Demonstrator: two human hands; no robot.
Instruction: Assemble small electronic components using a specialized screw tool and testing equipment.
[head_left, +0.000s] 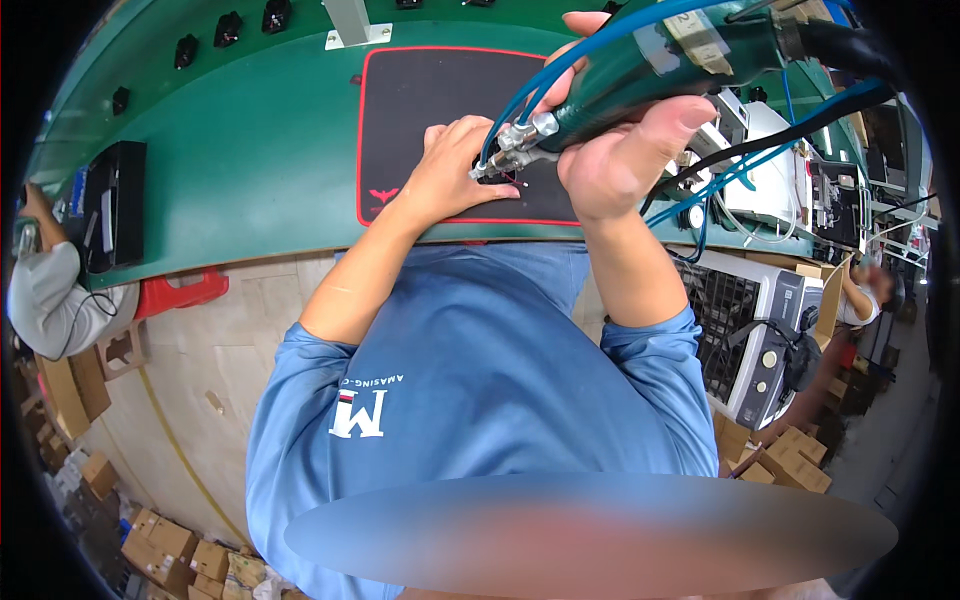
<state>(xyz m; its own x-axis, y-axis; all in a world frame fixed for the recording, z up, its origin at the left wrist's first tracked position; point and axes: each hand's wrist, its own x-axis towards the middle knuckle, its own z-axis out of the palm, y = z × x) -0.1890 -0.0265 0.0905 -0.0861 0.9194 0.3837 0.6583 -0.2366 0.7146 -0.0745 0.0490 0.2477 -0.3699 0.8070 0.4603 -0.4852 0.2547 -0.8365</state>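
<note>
My right hand point(625, 165) is wrapped round a thick green hand-held tool point(630, 85) with taped labels, blue air hoses and a metal nozzle point(515, 140), most likely a glue dispensing gun. Its nozzle points down and left, close above my left thumb. On the black mat with a red border point(420, 105), my left hand point(445, 172) lies with its fingers curled about a small black part point(497, 181). Thin wires seem to come off that part. The nozzle tip and my left fingers partly hide it.
Blue hoses and black cables point(740, 140) run off to the right. A metal post point(347, 22) stands behind the mat. Small black parts point(228, 28) line the far rail. At left is a black tray point(118, 205); a grey machine with dials point(765, 365) stands at right. Other people sit either side.
</note>
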